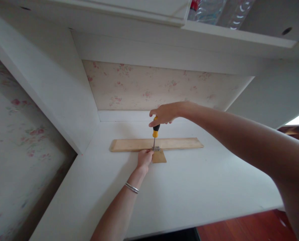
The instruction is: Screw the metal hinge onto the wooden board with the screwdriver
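Floral wallpaper (136,83) backs the white bench (204,180), where a long wooden board (131,144) lies crosswise. Above it my right hand (166,114) grips a screwdriver (155,134), nearly upright, tip pointing down at a metal hinge (157,148) by the board's near edge. My left hand (144,158) reaches in beside the hinge and a smaller wooden piece (160,157); whether it pinches either, I cannot tell.
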Demonstrator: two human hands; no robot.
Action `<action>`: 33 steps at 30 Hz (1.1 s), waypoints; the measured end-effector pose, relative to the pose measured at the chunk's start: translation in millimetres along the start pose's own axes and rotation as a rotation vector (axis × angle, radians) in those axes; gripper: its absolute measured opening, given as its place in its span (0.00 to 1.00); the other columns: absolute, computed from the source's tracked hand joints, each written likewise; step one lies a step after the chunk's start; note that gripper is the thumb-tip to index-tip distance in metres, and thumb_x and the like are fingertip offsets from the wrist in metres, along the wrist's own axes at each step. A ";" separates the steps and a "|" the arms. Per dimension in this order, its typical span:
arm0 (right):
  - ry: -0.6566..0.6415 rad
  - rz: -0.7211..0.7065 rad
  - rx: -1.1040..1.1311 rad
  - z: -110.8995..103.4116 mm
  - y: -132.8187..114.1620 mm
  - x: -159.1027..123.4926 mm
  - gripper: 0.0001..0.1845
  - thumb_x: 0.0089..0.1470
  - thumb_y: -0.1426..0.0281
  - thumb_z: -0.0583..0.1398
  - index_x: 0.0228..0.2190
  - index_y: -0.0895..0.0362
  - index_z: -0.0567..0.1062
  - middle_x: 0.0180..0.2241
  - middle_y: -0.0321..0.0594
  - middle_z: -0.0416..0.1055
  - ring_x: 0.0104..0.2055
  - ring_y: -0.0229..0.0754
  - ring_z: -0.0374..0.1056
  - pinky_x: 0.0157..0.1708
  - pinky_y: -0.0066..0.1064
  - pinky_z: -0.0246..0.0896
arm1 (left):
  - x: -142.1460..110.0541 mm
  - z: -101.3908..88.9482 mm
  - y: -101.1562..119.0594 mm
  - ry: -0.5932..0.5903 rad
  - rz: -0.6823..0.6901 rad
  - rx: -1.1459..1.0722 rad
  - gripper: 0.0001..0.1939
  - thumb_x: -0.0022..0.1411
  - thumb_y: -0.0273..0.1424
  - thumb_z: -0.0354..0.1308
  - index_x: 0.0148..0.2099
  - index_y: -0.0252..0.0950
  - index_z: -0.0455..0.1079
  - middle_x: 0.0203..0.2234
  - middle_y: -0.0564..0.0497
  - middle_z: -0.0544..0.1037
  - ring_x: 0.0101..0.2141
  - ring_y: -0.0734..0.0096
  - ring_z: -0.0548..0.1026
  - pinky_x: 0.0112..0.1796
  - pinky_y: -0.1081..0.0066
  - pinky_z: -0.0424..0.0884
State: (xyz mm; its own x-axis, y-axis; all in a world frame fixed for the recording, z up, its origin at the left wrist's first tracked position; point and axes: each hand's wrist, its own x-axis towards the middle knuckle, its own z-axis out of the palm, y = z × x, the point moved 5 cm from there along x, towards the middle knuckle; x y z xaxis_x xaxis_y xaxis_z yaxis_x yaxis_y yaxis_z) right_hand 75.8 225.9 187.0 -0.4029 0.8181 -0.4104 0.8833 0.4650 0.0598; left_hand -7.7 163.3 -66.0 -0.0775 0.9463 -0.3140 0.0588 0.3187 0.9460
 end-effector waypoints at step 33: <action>0.055 -0.082 -0.183 3.0 -5.5 4.0 0.26 0.49 0.53 0.57 0.46 0.54 0.72 0.33 0.44 0.75 0.33 0.44 0.70 0.31 0.32 0.56 | -0.1 -1.1 0.7 0.010 0.005 -0.001 0.08 0.47 0.29 0.59 0.19 0.33 0.70 0.10 0.56 0.63 0.17 0.77 0.61 0.20 0.76 0.51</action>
State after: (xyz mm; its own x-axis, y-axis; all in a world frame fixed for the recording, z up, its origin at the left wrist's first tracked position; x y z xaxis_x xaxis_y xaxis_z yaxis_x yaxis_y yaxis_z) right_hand 70.0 225.6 182.2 -0.4884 0.7900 -0.3707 0.7907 0.5803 0.1949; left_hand -8.8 163.4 -65.3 -0.0873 0.9472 -0.3086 0.0586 0.3141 0.9476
